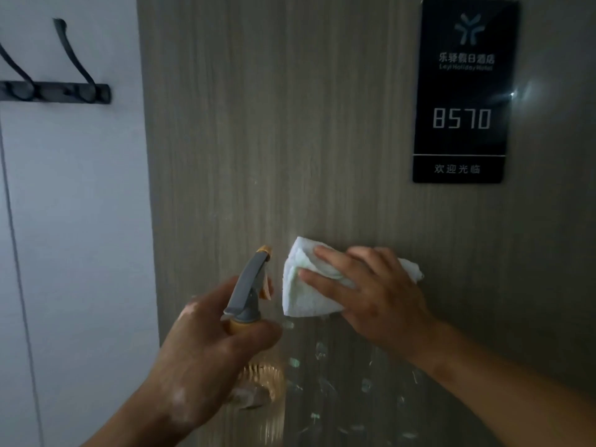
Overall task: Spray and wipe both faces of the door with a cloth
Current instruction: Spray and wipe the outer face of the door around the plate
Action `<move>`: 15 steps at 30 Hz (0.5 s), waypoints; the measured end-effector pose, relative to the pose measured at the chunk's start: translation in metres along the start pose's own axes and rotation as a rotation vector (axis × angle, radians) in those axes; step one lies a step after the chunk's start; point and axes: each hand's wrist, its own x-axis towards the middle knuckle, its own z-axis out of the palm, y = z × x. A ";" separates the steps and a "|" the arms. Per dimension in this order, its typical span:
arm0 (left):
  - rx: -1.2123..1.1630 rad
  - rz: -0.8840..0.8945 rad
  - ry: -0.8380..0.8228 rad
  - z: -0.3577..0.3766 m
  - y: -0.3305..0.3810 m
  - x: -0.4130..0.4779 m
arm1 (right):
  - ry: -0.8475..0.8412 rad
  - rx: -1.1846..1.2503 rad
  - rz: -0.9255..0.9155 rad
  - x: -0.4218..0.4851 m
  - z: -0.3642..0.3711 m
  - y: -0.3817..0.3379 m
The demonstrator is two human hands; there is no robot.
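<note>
- Coat hooks [54, 91]: on white wall, far left.
- Left hand [206, 346]: fingers wrapped round spray bottle [248, 295] neck, nozzle toward door [290, 124].
- Right hand [374, 291]: fingers spread flat, pressing folded white cloth [300, 295] against door (droplets below).
- Room sign [464, 91]: upper right.

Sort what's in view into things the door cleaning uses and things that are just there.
In use: door; white cloth pressed flat by the right hand; spray bottle gripped in the left hand.

Just there: black room-number plaque; coat hooks on the wall.
</note>
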 end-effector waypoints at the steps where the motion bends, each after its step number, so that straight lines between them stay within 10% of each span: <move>1: -0.003 -0.006 0.010 -0.002 -0.001 -0.001 | 0.017 0.014 0.019 0.006 -0.002 0.000; 15: -0.013 -0.051 0.106 -0.046 -0.003 -0.009 | 0.195 0.125 0.191 0.192 -0.026 0.018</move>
